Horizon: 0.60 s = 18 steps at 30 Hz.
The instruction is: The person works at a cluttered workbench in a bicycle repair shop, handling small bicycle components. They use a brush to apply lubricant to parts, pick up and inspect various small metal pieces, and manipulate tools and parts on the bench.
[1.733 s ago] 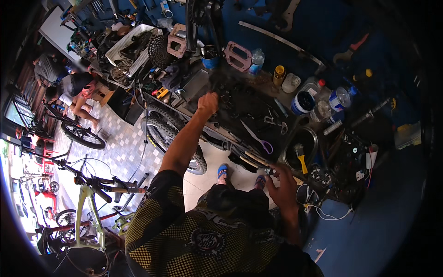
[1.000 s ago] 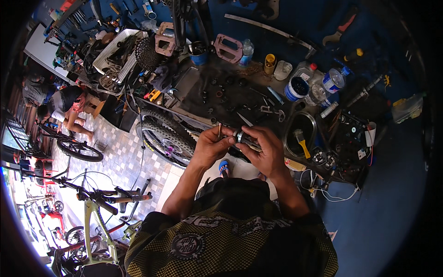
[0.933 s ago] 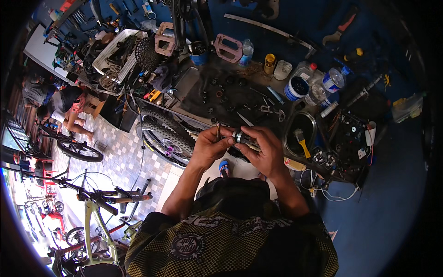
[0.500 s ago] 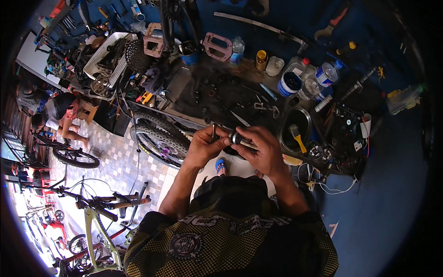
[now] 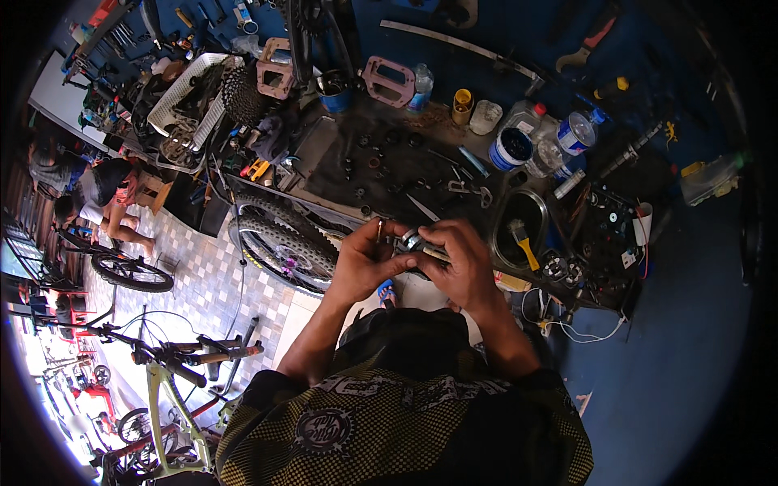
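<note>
My left hand (image 5: pixel 363 261) and my right hand (image 5: pixel 459 263) meet in front of my chest, near the bench's front edge. Between them is a small round silver metal part (image 5: pixel 412 240) with a dark middle. The fingers and thumb of my right hand are closed around it, and the rest of it is hidden in that palm. My left fingers are curled, with the thumb reaching across to the part and the right fingers. A thin brass-coloured piece (image 5: pixel 380 229) shows at the left fingers; whether it is a ring or something held is unclear.
Small dark parts lie on the workbench mat (image 5: pixel 324 180). Behind my right hand, a yellow-handled brush (image 5: pixel 525 245) rests in a metal basin (image 5: pixel 501 253). Further back stand a blue-and-white tub (image 5: pixel 510 148) and bottles. A bicycle wheel (image 5: pixel 279 243) is left of my hands; two people crouch far left.
The round part has tilted between my fingers and shows more of its face. My left thumb has moved right, across to the right fingers. The view has shifted slightly.
</note>
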Motion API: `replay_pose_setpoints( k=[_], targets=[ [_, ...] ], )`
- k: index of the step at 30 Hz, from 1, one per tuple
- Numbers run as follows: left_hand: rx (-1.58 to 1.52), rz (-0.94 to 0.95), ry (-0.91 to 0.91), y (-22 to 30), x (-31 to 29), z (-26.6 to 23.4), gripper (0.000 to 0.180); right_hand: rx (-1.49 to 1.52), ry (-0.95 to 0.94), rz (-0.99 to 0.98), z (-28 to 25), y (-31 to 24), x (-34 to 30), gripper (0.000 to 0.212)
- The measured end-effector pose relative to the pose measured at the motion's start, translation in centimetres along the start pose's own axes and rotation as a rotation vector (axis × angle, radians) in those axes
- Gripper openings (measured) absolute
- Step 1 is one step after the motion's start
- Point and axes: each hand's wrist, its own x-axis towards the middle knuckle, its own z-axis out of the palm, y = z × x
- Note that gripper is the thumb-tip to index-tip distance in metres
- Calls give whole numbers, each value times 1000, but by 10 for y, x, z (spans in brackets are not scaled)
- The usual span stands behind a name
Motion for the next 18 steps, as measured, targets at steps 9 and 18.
replay_pose_setpoints(
  k=[9,18],
  targets=[
    [180,280,-112,35,-2,-11,33,335,-122,111,-26,-23,14,39],
    [386,401,-53,54,-4,-6,38,312,-49,27,-22,-28,10,37]
  ],
)
